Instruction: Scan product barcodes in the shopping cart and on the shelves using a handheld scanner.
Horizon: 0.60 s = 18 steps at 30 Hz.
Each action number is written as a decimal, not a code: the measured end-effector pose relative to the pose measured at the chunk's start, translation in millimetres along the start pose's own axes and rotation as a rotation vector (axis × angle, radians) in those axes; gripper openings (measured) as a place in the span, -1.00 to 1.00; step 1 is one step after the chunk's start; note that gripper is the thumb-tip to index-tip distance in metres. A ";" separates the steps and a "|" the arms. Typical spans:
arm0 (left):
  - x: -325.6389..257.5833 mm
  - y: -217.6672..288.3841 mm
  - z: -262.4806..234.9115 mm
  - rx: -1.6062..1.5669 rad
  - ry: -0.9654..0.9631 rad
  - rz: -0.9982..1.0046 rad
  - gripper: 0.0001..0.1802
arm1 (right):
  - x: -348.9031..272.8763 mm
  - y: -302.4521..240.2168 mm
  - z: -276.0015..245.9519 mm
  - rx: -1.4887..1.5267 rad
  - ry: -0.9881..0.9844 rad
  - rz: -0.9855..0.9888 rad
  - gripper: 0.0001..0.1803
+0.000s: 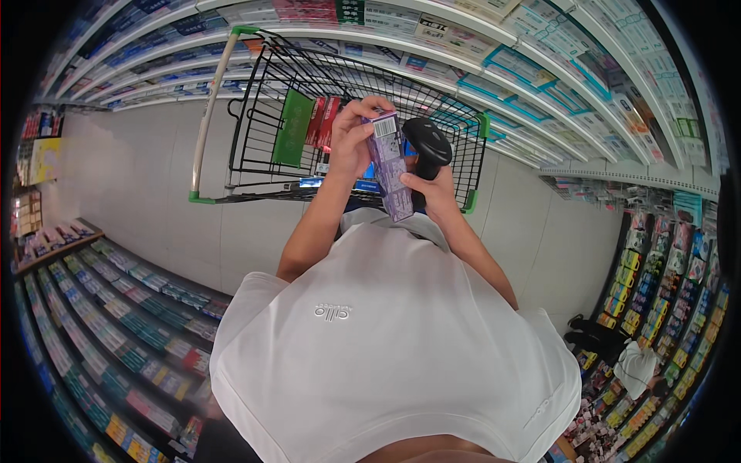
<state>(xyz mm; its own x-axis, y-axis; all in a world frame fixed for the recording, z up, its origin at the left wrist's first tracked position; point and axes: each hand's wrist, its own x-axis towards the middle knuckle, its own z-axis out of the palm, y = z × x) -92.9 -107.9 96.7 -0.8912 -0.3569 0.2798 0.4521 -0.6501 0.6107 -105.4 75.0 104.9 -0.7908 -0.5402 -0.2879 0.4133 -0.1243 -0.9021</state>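
though aslant, box [392, 166] between hands [353, 140] [438, 191]

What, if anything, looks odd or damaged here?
Nothing stands out as spilled or broken. The purple carton held in the left grip looks uncrushed; the right grip holds the black barcode scanner. The shelves look bowed, but that is likely the fisheye lens.

On my head feed, I see the left hand [355, 139] holding a purple box [392, 171], the right hand [437, 190] a black scanner [429, 142], near a shopping cart [292, 127].
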 end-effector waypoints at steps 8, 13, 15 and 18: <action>1.0 -1.9 1.1 -0.011 -0.004 0.002 -0.85 | -2.0 -0.2 0.0 0.007 0.022 -0.001 -0.56; 0.6 0.0 3.1 -0.022 -0.005 0.001 -0.85 | -1.5 0.5 -0.6 0.000 0.007 -0.004 -0.55; 0.8 -1.3 -1.8 0.008 -0.019 0.006 -0.84 | -1.7 -0.6 0.1 -0.001 -0.001 -0.007 -0.54; -0.7 -2.8 -5.2 0.038 -0.030 0.013 -0.83 | -2.7 -1.3 1.5 -0.003 0.004 -0.010 -0.54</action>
<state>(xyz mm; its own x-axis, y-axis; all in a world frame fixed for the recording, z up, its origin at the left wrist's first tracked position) -93.4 -109.3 90.9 -0.8863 -0.3444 0.3098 0.4624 -0.6197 0.6341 -103.2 75.4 107.3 -0.7967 -0.5355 -0.2801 0.4038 -0.1268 -0.9060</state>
